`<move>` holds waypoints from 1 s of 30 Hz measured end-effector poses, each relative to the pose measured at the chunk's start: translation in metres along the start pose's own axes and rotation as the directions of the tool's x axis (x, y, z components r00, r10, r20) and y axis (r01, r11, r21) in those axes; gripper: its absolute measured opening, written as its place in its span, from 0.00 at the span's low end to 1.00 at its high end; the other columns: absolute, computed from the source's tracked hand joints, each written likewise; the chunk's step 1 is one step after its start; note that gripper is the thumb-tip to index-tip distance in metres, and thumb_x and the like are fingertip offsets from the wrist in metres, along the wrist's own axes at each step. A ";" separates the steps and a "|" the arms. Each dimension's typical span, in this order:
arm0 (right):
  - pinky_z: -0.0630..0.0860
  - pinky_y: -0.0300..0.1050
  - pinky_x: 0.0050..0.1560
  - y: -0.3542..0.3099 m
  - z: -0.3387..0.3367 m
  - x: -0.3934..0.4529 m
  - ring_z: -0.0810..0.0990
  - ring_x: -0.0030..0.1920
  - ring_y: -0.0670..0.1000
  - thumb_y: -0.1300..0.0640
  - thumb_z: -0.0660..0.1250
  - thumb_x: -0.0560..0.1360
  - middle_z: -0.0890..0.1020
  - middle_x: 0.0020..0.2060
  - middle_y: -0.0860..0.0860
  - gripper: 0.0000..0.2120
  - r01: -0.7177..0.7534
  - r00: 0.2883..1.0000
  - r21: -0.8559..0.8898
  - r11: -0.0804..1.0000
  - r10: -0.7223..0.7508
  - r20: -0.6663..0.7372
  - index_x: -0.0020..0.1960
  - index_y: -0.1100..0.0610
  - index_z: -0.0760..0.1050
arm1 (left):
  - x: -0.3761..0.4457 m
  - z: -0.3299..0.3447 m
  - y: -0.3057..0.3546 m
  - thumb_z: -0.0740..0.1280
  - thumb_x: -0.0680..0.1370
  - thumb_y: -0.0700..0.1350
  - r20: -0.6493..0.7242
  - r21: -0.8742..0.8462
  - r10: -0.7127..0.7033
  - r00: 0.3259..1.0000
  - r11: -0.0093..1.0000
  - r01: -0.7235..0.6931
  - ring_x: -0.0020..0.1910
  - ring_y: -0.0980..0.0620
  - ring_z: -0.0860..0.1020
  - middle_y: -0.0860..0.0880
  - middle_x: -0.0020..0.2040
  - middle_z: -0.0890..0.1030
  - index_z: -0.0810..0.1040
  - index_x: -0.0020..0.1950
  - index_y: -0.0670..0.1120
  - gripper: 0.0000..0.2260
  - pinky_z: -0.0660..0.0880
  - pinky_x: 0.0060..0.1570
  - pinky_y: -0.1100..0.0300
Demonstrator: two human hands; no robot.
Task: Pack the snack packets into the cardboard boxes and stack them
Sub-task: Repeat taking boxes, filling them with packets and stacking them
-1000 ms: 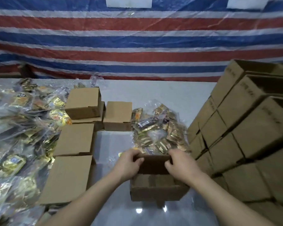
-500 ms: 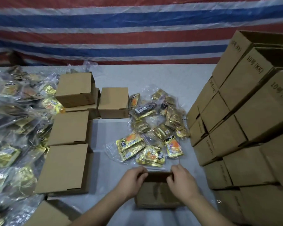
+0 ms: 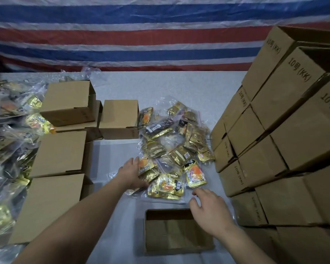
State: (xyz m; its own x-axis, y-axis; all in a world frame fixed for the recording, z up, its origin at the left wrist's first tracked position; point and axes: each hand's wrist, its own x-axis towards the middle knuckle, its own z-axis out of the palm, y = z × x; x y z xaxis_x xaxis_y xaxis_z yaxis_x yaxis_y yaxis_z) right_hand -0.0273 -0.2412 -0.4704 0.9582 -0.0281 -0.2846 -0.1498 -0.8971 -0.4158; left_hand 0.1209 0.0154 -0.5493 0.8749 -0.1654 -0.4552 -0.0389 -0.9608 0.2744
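**Both hands at the snack pile, open box set down in front of me**

My left hand point(image 3: 131, 173) lay at the near left edge of the pile of snack packets point(image 3: 172, 147) on the worktop point(image 3: 171, 88). Its fingers were extended and nearly straight, resting against a clear bag with an orange-printed packet point(image 3: 145, 164) at the pile's edge. I could not see any finger curled round a packet.

My right hand point(image 3: 210, 210) hovered just short of the pile's near edge, fingers spread and loosely bent, holding nothing. The nearest packets, a gold and orange one point(image 3: 195, 175) and another one beside it point(image 3: 167, 185), lay just beyond its fingertips, apart from them.

The open cardboard box point(image 3: 174, 231) stood on the worktop nearest me, directly below the pile, its top open and its interior in shadow. The right hand overlapped its far right corner in view; whether it touched the rim, I cannot tell. The left hand was well clear of it.

To my left, closed boxes point(image 3: 59, 153) stood in a row running away from me, with more bagged packets point(image 3: 10, 134) heaped beyond them. To my right rose a stack of boxes point(image 3: 286, 141) printed "10号 (KK)". A striped tarpaulin point(image 3: 141, 35) hung behind.
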 end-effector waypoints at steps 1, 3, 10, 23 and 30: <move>0.70 0.46 0.54 0.001 -0.002 0.002 0.77 0.56 0.48 0.43 0.53 0.78 0.79 0.57 0.45 0.21 -0.005 1.000 0.004 1.000 0.005 -0.011 0.64 0.49 0.75 | 0.008 0.003 -0.002 0.76 0.65 0.64 0.028 0.048 -0.002 1.000 0.999 0.001 0.76 0.42 0.60 0.44 0.78 0.58 0.47 0.80 0.45 0.55 0.61 0.73 0.46; 0.71 0.46 0.57 0.003 -0.005 0.003 0.76 0.57 0.48 0.46 0.56 0.80 0.79 0.60 0.45 0.18 0.002 0.999 0.017 1.000 -0.002 -0.032 0.65 0.49 0.75 | 0.018 0.013 -0.004 0.77 0.63 0.66 0.065 0.100 0.017 0.998 0.995 -0.023 0.75 0.41 0.61 0.43 0.77 0.60 0.45 0.80 0.46 0.58 0.58 0.74 0.45; 0.73 0.46 0.54 0.003 -0.009 0.010 0.77 0.53 0.49 0.49 0.57 0.81 0.80 0.56 0.47 0.15 0.017 0.998 0.085 0.996 -0.013 -0.054 0.62 0.52 0.76 | 0.017 0.033 -0.006 0.76 0.63 0.62 0.036 0.108 -0.100 0.994 0.990 0.095 0.60 0.45 0.69 0.45 0.63 0.70 0.65 0.67 0.47 0.40 0.72 0.59 0.51; 0.70 0.32 0.34 -0.044 -0.031 0.032 0.77 0.37 0.40 0.52 0.62 0.82 0.80 0.37 0.45 0.08 -0.033 0.999 0.526 0.850 0.029 0.017 0.46 0.47 0.78 | -0.060 -0.063 0.006 0.79 0.68 0.54 -0.074 -0.539 -0.139 0.988 0.839 0.077 0.44 0.51 0.80 0.49 0.49 0.78 0.67 0.58 0.50 0.27 0.82 0.43 0.52; 0.75 0.38 0.54 -0.109 -0.078 0.040 0.79 0.62 0.44 0.37 0.76 0.63 0.82 0.60 0.45 0.36 -0.160 0.966 0.972 0.172 -0.175 0.190 0.66 0.48 0.72 | -0.113 -0.131 0.080 0.73 0.71 0.61 -0.193 -0.739 0.126 0.973 0.633 -0.229 0.46 0.64 0.81 0.57 0.50 0.82 0.73 0.58 0.56 0.20 0.76 0.43 0.68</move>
State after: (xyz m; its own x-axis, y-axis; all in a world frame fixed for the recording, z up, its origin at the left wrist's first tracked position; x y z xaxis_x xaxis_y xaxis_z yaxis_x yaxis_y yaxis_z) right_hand 0.0462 -0.1787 -0.3691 0.9055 0.2141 -0.3664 -0.4162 0.2786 -0.8655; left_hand 0.0817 -0.0132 -0.3652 0.9397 -0.2390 -0.2446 0.1320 -0.4064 0.9041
